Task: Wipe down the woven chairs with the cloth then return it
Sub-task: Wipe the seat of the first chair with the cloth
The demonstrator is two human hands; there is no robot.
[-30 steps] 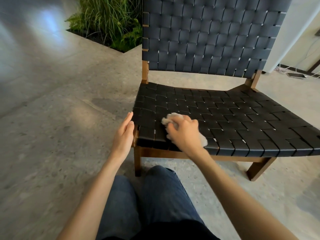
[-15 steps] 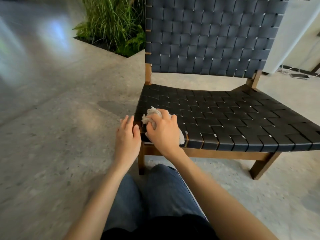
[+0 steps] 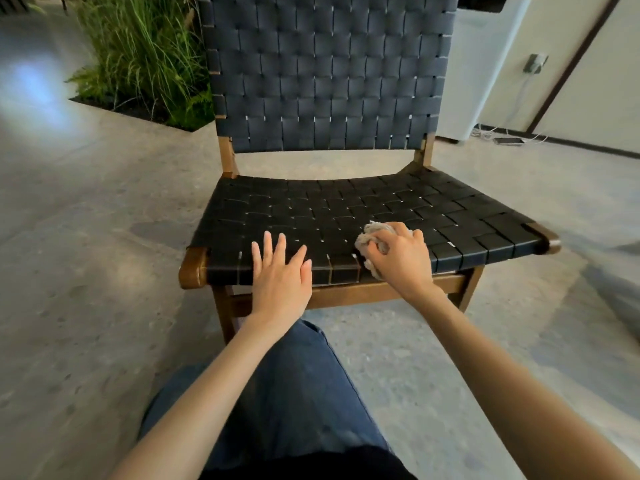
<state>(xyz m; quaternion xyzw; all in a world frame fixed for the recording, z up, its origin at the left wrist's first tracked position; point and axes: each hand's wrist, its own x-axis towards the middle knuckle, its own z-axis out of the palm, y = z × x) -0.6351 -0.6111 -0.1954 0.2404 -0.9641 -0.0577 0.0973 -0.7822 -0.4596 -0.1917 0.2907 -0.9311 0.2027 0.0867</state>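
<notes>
The cloth [image 3: 372, 239] is lying bunched at the front edge of the chair seat [image 3: 329, 209], the right hand [image 3: 401, 256] gripping it. The left hand [image 3: 282, 271] is pressing flat beside it, fingers straight. Steady pressure along the weave, working toward the backrest [image 3: 325, 71], should clean best.

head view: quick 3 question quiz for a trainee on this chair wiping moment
1. True or false: the left hand lies flat, fingers straight, on the front of the seat.
2. Which hand grips the cloth? A: the right hand. B: the left hand. C: neither.
3. Fill in: the plants stand to the ___ of the backrest, seen from the person.

Key: 1 true; 2 A; 3 left.
</notes>
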